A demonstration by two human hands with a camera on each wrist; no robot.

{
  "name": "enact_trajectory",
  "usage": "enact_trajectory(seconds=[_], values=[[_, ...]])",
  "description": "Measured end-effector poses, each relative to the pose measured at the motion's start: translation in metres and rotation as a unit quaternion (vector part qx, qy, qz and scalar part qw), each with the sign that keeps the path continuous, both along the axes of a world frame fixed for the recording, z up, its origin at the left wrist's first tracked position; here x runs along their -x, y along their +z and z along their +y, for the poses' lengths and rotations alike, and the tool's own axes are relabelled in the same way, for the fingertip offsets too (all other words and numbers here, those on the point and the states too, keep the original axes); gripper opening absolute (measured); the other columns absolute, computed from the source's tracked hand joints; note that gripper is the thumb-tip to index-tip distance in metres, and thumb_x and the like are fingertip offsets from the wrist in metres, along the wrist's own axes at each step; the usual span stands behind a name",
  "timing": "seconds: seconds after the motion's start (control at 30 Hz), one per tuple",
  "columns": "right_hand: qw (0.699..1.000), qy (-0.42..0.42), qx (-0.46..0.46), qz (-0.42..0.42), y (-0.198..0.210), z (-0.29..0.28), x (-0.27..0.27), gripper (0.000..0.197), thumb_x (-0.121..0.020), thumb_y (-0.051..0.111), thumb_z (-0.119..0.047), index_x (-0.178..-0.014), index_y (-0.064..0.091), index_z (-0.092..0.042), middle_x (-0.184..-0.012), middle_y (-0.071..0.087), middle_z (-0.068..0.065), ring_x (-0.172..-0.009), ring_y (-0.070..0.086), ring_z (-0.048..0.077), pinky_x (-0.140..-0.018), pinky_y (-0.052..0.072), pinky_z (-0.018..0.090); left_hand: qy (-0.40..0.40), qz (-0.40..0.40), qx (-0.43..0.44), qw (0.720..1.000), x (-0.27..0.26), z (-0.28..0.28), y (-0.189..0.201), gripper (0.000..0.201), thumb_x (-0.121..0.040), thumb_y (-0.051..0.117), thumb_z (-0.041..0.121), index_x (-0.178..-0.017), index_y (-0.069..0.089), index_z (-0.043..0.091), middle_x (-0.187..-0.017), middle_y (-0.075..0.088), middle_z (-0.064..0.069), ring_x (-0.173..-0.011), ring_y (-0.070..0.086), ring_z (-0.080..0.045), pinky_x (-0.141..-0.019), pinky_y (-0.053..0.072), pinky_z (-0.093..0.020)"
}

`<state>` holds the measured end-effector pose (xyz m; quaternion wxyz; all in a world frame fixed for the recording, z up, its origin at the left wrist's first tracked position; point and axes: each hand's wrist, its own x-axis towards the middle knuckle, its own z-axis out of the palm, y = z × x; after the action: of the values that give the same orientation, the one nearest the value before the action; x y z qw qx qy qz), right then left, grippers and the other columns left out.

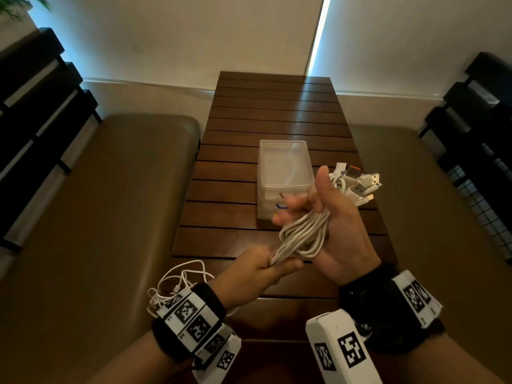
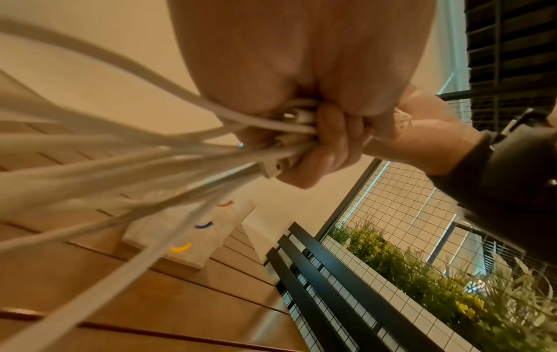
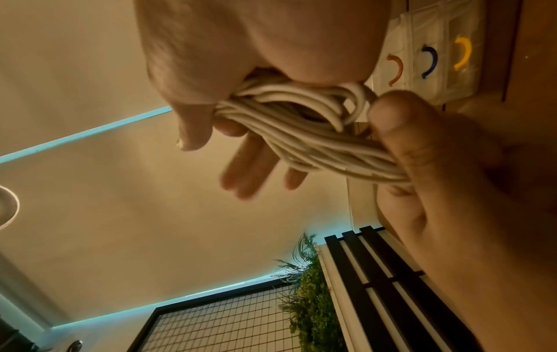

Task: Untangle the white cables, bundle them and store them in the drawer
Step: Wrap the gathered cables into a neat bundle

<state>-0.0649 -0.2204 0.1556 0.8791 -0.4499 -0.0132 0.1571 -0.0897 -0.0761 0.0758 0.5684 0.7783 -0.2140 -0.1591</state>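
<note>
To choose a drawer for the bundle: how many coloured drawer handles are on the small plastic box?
3, stacked on the box's front: orange handle at the top, blue handle in the middle, yellow handle at the bottom. None seems hidden.

Left hand clenched; right hand palm-up, fingers loosely curled.

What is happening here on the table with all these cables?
A person is gathering white cables into a bundle above a wooden slatted table. The right hand holds the looped cables, with the plug ends fanning out beyond it. The left hand pinches the lower end of the loops. More loose cable lies by the left wrist. The small translucent drawer unit stands behind the hands, drawers apparently closed.
</note>
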Motion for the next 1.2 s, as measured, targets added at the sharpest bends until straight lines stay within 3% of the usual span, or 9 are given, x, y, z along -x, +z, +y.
enact_trajectory(seconds=[0.07,0.17,0.5,0.67,0.8,0.87,1.03,1.13,1.2], values=[[1.0,-0.018,-0.015,0.021,-0.004,0.0,0.002,0.048,-0.086,0.055,-0.048,-0.05,0.047,-0.017,-0.042,0.041,-0.004,-0.035,0.042,0.009,-0.051,0.046,0.028,-0.008,0.018,-0.018,1.0,0.002,0.002,-0.003,0.047,-0.087,0.061,0.045,-0.051,0.037,0.025,-0.046,0.038,0.009,-0.042,0.03,-0.006,-0.048,0.026,-0.029],[0.999,-0.032,0.002,0.021,-0.01,-0.006,0.004,0.052,-0.088,0.058,-0.047,-0.051,0.035,-0.018,-0.038,0.027,-0.007,-0.031,0.027,0.008,-0.045,0.038,0.025,-0.031,0.007,-0.063,0.998,0.004,0.009,-0.001,0.048,-0.09,0.066,0.036,-0.053,0.038,0.024,-0.048,0.033,0.011,-0.045,0.026,-0.004,-0.048,0.021,-0.026],[0.997,-0.079,-0.007,0.014,-0.006,-0.037,-0.003,0.053,-0.093,0.053,-0.044,-0.053,0.03,-0.019,-0.036,0.022,-0.008,-0.029,0.021,0.007,-0.039,0.031,0.023,0.01,0.042,-0.264,0.963,0.004,0.049,-0.012,0.048,-0.082,0.068,0.05,-0.048,0.045,0.024,-0.04,0.04,0.013,-0.041,0.035,-0.004,-0.047,0.026,-0.025],[0.996,-0.081,0.004,0.031,-0.005,-0.051,-0.005,0.051,-0.093,0.054,-0.041,-0.056,0.028,-0.018,-0.036,0.023,-0.008,-0.028,0.022,0.007,-0.039,0.034,0.021,0.026,0.062,-0.199,0.978,0.014,0.076,-0.019,0.063,-0.064,0.056,0.084,-0.053,0.051,0.023,-0.049,0.038,0.012,-0.047,0.033,-0.005,-0.05,0.024,-0.031],[0.992,-0.041,0.119,0.008,-0.012,-0.05,0.0,0.049,-0.085,0.066,-0.037,-0.058,0.03,-0.017,-0.039,0.021,-0.005,-0.029,0.021,0.01,-0.041,0.034,0.025,0.01,0.018,-0.147,0.989,0.011,0.09,-0.003,0.054,-0.068,0.056,0.079,-0.059,0.06,0.027,-0.049,0.045,0.017,-0.045,0.039,-0.001,-0.048,0.025,-0.017],[0.98,-0.004,0.199,-0.013,-0.016,-0.045,0.005,0.051,-0.076,0.077,-0.035,-0.055,0.033,-0.019,-0.041,0.022,-0.003,-0.031,0.021,0.013,-0.042,0.035,0.028,0.022,-0.006,-0.116,0.993,0.009,0.096,0.002,0.063,-0.076,0.053,0.077,-0.067,0.063,0.015,-0.054,0.048,0.015,-0.049,0.042,-0.001,-0.05,0.028,-0.017],[0.89,0.085,0.431,-0.118,-0.02,-0.026,0.016,0.043,-0.081,0.077,-0.028,-0.052,0.046,-0.021,-0.05,0.041,-0.002,-0.043,0.041,0.012,-0.046,0.038,0.025,-0.002,-0.044,-0.097,0.994,0.008,0.087,0.024,0.03,-0.088,0.061,0.05,-0.072,0.068,0.026,-0.057,0.056,0.015,-0.05,0.048,0.0,-0.052,0.032,-0.012],[0.86,0.138,0.461,-0.17,-0.02,-0.017,0.021,0.038,-0.078,0.078,-0.035,-0.06,0.055,-0.011,-0.058,0.053,0.0,-0.054,0.05,0.009,-0.054,0.042,0.022,-0.024,-0.061,-0.11,0.992,0.005,0.082,0.036,0.025,-0.091,0.062,0.041,-0.07,0.065,0.027,-0.053,0.053,0.02,-0.047,0.047,0.002,-0.05,0.029,-0.008],[0.846,0.178,0.467,-0.183,-0.022,-0.01,0.023,0.036,-0.073,0.082,-0.037,-0.077,0.066,-0.004,-0.07,0.067,0.005,-0.066,0.063,0.017,-0.064,0.052,0.034,-0.035,-0.075,-0.108,0.991,0.003,0.077,0.043,0.025,-0.091,0.062,0.042,-0.069,0.061,0.032,-0.051,0.051,0.019,-0.045,0.045,0.002,-0.049,0.027,-0.009]])
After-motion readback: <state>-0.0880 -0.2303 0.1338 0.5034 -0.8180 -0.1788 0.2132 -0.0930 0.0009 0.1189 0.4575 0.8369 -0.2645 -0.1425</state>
